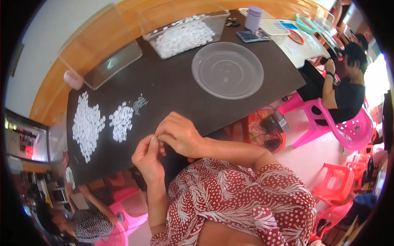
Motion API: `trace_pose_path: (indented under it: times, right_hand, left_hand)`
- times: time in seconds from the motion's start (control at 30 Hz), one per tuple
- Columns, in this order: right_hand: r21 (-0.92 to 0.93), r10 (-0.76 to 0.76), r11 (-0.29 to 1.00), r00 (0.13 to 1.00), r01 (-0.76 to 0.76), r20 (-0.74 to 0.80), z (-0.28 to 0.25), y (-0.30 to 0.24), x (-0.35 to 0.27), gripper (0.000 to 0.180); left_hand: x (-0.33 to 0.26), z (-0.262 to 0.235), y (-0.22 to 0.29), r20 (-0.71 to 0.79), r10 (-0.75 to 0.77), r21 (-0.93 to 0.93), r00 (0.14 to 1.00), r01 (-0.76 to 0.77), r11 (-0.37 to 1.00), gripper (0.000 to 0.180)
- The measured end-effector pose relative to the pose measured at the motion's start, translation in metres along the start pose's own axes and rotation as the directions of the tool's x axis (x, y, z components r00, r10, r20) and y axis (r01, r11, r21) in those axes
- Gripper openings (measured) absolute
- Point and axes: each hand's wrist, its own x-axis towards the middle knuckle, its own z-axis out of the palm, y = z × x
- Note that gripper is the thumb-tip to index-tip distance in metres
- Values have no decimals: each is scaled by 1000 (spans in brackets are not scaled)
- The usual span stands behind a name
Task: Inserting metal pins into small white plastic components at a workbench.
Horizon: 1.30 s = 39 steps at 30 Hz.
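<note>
My left hand point(148, 159) and my right hand point(179, 134) meet just off the near edge of the dark table point(172, 92). Thumb and fingers of the left are pinched on a tiny pale piece, too small to name. The right hand's fingers close at the same spot; what they grip is hidden behind the knuckles. Beyond my hands lies a small heap of white pieces point(121, 123), with a little pile of thin greyish bits point(140, 104) beside it. Farther left spreads a larger heap of white pieces point(87, 125).
A clear bin point(164, 30) of white pieces stands at the back, beside an empty clear bin point(117, 61). A round clear tray point(227, 70), a phone point(253, 36) and a lilac tumbler point(253, 18) are on the right. People sit on pink chairs point(328, 119) to either side.
</note>
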Motion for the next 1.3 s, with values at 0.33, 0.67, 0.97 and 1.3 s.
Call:
trace_pose_path:
  times: [0.33,0.67,0.97,1.3]
  right_hand:
    - [332,541,736,808,-590,236,3,2,6,13]
    - [305,539,725,785,-617,306,13,0,2,14]
    - [269,547,734,777,-624,310,17,-1,2,13]
    - [214,559,722,737,-658,379,25,-4,0,15]
  left_hand:
    - [9,-8,7,45,-34,-27,998,35,999,16]
    - [4,-19,3,55,70,45,996,-73,996,15]
    - [5,-25,1,54,84,79,995,-89,993,14]
    - [1,-29,-7,18,250,227,968,-247,942,13]
